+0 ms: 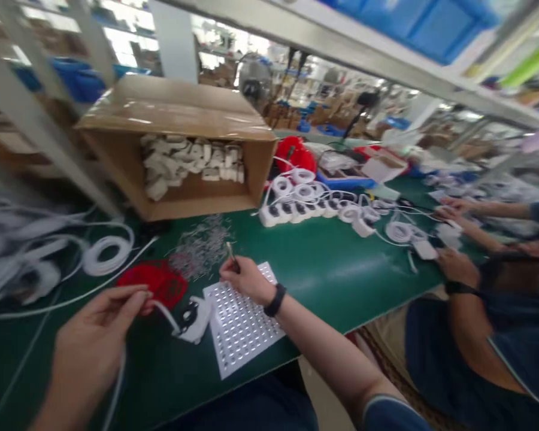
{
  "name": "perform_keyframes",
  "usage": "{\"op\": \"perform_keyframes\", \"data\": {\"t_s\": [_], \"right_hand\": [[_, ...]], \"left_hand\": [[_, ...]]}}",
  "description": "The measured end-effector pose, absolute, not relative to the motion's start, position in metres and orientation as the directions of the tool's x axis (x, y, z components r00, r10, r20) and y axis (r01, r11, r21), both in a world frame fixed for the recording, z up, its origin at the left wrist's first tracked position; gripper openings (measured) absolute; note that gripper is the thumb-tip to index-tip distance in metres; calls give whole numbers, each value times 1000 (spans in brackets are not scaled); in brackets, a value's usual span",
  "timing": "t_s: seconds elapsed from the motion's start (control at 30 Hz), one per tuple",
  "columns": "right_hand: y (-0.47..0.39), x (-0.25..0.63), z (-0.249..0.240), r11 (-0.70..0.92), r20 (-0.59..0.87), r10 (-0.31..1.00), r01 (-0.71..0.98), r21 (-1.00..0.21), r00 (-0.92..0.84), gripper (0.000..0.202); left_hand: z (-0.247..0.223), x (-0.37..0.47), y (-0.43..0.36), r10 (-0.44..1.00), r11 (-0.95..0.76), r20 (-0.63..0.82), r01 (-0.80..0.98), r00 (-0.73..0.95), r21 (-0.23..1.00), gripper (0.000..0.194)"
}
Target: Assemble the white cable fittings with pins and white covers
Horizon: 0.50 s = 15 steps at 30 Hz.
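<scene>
My left hand (96, 335) is closed in a pinch on a white cable (165, 312). That cable runs to a white plastic housing (200, 323) with a black round part, lying on the green bench left of a white sheet (242, 341) with rows of shiny silver pieces. Over the sheet's far edge, my right hand (247, 280) grips a slim dark tool (233, 258) with a pale tip; its exact kind is unclear. Just beyond lies a loose heap of small thin metal pieces (202, 245). A red openwork object (155, 281) sits behind my left fingers.
An open cardboard box (197, 200) holding white parts stands at the back. Coiled white cables (108, 256) lie left; a row of white housings (296, 212) stretches right. A co-worker's hand (458, 269) works at the far right. A metal shelf beam (341, 66) crosses overhead.
</scene>
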State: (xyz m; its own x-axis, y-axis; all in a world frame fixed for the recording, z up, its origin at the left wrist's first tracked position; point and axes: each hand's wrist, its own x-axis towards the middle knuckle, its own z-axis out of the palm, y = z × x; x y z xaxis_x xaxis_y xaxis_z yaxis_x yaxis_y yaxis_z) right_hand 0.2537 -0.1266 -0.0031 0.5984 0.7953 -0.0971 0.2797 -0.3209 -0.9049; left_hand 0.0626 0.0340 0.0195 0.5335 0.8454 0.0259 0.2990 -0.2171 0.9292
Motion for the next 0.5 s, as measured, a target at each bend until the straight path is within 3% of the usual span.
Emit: {"op": "perform_keyframes", "data": {"t_s": [0.1,0.2,0.5], "right_hand": [[-127,238,-15,-271,-138,824,167,-948,550,4],[-116,230,-15,-243,-140,845,137,-960,517,4],[-87,229,-5,-145,-85,977,314,-938,196,9]], "left_hand": [[0,30,-13,914,14,-131,293,383,956,39],[-22,22,-35,923,79,-168,256,345,963,36],[-40,34,-50,861,-238,53,309,505,921,21]]}}
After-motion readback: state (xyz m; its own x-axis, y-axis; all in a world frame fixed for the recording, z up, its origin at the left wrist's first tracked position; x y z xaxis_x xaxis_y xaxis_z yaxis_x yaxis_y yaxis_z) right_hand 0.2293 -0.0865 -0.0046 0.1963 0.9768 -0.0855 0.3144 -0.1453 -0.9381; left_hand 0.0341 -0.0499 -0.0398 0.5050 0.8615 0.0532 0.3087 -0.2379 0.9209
